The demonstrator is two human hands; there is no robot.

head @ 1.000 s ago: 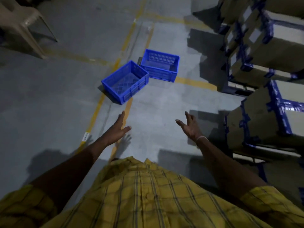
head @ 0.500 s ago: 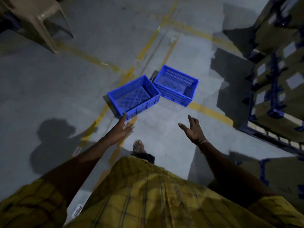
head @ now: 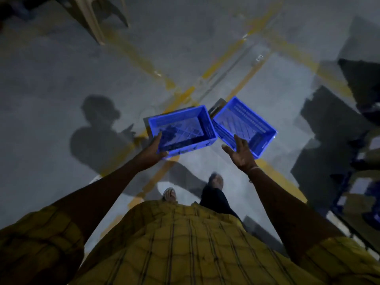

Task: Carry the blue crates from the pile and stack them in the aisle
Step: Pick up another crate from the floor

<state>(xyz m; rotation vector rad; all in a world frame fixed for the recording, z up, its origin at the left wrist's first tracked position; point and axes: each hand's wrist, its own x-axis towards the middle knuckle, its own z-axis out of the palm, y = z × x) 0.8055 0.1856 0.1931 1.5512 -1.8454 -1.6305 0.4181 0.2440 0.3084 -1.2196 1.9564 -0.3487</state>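
Note:
Two empty blue crates stand side by side on the grey floor, corners almost touching. My left hand [head: 156,148] is at the near left corner of the left crate [head: 186,122], its fingers straight along the side wall and its thumb at the front wall. My right hand [head: 241,153] is spread open with nothing in it, just before the near wall of the right crate [head: 246,122]. Whether it touches the crate cannot be told.
Yellow floor lines [head: 218,66] cross under the crates. A beige plastic chair [head: 90,19] stands at the top left. Wrapped boxes on pallets [head: 368,157] line the right side. My feet [head: 214,179] are just behind the crates.
I have stepped up to the crates and leaned over them. Both hands have reached forward, the left one arriving at the left crate's corner, the right one near the right crate.

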